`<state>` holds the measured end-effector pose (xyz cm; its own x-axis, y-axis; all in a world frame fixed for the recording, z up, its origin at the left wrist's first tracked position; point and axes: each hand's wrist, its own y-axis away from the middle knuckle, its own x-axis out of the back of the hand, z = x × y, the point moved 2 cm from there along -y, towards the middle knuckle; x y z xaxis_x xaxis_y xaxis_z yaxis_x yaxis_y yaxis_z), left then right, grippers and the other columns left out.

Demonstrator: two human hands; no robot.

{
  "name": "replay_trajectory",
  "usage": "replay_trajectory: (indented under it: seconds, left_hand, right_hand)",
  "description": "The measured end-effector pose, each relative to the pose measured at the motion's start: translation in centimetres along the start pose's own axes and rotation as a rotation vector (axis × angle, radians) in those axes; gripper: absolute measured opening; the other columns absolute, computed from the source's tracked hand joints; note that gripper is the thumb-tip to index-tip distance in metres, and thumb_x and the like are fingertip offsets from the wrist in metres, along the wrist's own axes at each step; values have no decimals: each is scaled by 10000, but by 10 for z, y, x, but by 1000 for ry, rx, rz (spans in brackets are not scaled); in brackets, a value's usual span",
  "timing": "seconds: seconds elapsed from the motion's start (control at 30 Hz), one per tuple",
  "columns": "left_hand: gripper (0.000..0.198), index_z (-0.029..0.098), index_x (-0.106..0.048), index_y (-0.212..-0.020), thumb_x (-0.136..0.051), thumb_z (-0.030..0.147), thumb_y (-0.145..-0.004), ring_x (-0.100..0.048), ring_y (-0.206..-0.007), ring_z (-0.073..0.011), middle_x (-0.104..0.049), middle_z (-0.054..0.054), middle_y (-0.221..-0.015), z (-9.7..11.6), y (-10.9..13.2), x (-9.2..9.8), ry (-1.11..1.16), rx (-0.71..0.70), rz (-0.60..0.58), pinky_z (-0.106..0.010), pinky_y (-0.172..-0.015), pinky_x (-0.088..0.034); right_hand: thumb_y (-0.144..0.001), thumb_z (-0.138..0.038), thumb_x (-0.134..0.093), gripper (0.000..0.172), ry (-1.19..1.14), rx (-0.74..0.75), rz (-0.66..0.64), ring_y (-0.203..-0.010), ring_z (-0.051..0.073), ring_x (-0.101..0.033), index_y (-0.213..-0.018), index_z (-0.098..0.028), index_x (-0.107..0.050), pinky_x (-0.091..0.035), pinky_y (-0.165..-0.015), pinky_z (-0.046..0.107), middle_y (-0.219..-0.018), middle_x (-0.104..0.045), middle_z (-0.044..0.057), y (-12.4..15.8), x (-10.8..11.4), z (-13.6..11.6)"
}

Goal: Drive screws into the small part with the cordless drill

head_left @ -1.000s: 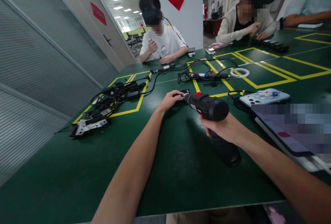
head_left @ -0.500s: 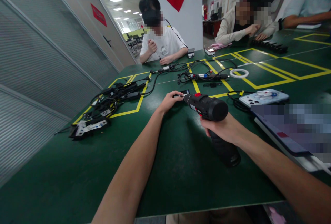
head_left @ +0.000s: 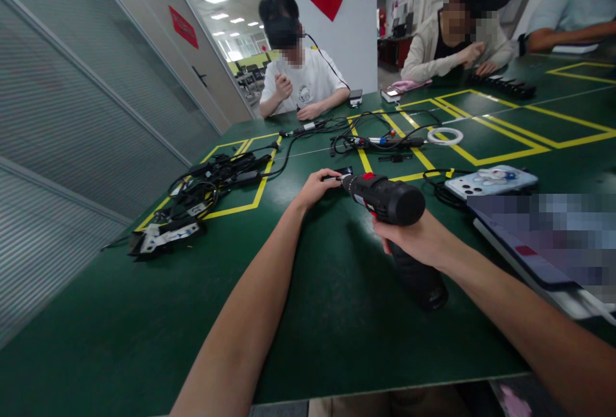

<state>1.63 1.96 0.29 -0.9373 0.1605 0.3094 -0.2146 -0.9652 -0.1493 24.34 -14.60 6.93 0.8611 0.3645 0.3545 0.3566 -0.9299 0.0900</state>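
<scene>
Centre of frame: black cordless drill (head_left: 391,200), nose pointing up-left, base of its handle seemingly resting on the green table (head_left: 337,333). Right hand (head_left: 418,238) is closed around the grip just under the motor body, fingers fully wrapped. Left hand (head_left: 315,187), just left of centre, has its fingertips pinched tight on a small dark part (head_left: 339,172) at the drill's bit end; the part is too small to identify.

The drill looks rigid, fairly heavy and top-heavy. Its textured grip is probably non-slip, so the handle is the best hold, not the chuck. The small part is likely light, stiff and easy to lose from a pinch.

Phone (head_left: 491,181) lies right of the drill, cable bundle (head_left: 212,179) at mid left.
</scene>
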Motion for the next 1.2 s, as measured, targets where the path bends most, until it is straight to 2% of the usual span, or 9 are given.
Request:
replay_trajectory:
  seconds: [0.33,1.2]
  left_hand:
    - [304,182,-691,-917,-710,279,-630,-602,-882,-191,-690,-50,-947,-1,0,0,14,-6,-10,-385,-917,-429]
    - [313,183,-685,-923,-710,322,-644,-597,-867,-175,-684,-45,-969,-5,-2,1,5,-16,-14,-333,-882,-431]
  right_hand:
    - [-760,-255,-548,116,-1,-23,-7,-529,161,-602,-683,-175,-583,-449,-544,280,-554,-624,31,-1,0,1]
    - [-748,-242,-550,64,-12,-16,1,-508,157,-590,-728,-183,-567,-441,-541,269,-531,-611,12,-2,-2,1]
